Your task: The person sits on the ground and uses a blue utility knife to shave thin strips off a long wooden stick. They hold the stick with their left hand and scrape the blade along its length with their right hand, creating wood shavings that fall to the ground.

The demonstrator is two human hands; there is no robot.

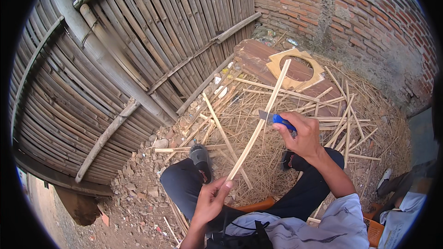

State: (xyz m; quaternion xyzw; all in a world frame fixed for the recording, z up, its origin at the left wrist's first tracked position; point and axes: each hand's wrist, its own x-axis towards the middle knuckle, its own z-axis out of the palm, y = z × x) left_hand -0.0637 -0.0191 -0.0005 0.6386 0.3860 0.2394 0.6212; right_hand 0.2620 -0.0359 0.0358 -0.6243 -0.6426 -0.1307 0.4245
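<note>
A long pale bamboo strip (255, 134) slants up and away from me, over the ground between my knees. Its near end is pinched in my left hand (213, 199), between thumb and fingers. My right hand (302, 137) is closed round the blue handle of a utility knife (282, 121). The knife's grey blade lies across the strip, partway along it, and appears to touch it. Whether the edge has cut into the strip I cannot tell.
Loose strips (348, 127) and shavings (251, 110) litter the ground. Beyond lie a brown board (251, 55) and a cut-out panel (277, 63) with a round hole. A bamboo fence (184, 32) stands left, a brick wall (295, 7) behind. Another person (406, 198) sits at the right.
</note>
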